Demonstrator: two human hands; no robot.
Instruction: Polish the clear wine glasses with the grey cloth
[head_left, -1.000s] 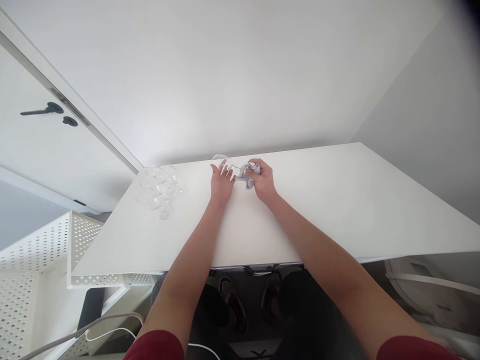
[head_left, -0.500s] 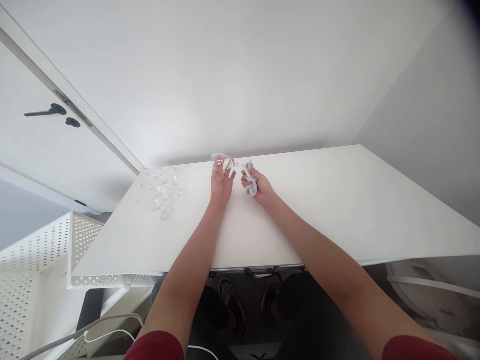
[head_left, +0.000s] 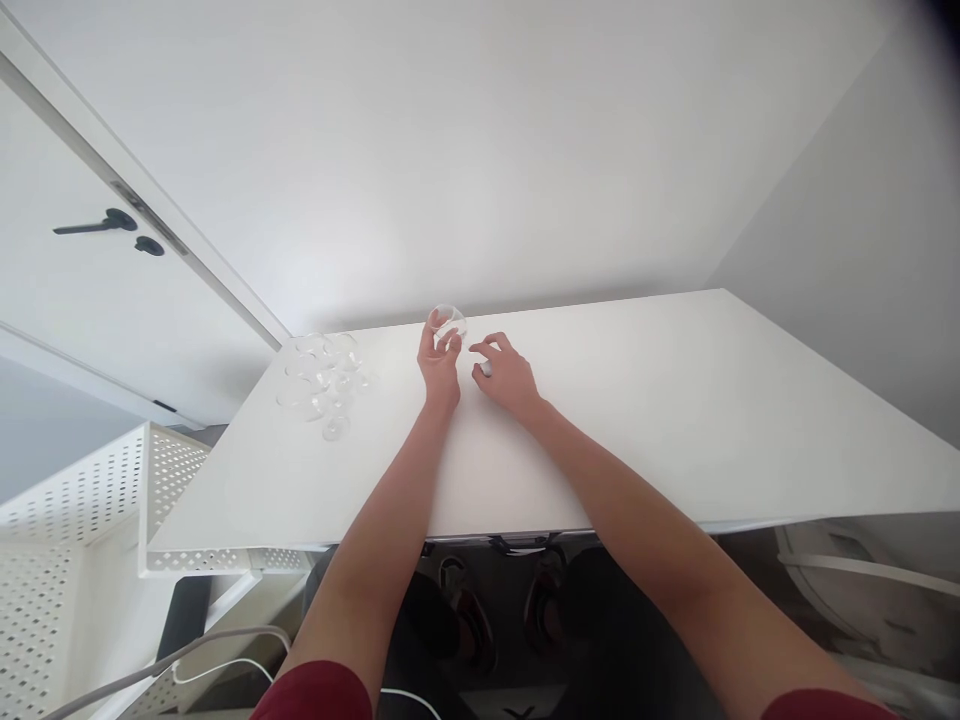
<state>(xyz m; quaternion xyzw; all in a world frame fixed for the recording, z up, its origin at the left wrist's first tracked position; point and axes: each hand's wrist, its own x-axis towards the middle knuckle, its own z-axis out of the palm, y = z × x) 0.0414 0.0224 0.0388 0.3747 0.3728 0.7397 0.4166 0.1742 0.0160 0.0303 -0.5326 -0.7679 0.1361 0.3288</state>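
Observation:
My left hand (head_left: 441, 365) has its fingers wrapped round the bowl of a clear wine glass (head_left: 448, 322), whose round rim faces up toward me. The glass's stem and foot are hard to make out. Just to the right, my right hand (head_left: 508, 376) is curled, fingers bent and pointing at the glass without plainly touching it. A small bit of grey-white cloth (head_left: 487, 368) shows between its thumb and fingers; the rest of the cloth is hidden under the hand. Both hands are above the far part of the white table (head_left: 637, 400).
Several clear stemmed glasses (head_left: 322, 375) stand close together on the table's left. Behind the table runs a white wall (head_left: 480, 150). A door with a black handle (head_left: 97, 222) is at left, a white perforated shelf (head_left: 176, 470) below it.
The wine glass has turned from lying sideways to rim-up in my left hand. My right hand has come off its stem end, turned palm-down, and the cloth is now mostly covered.

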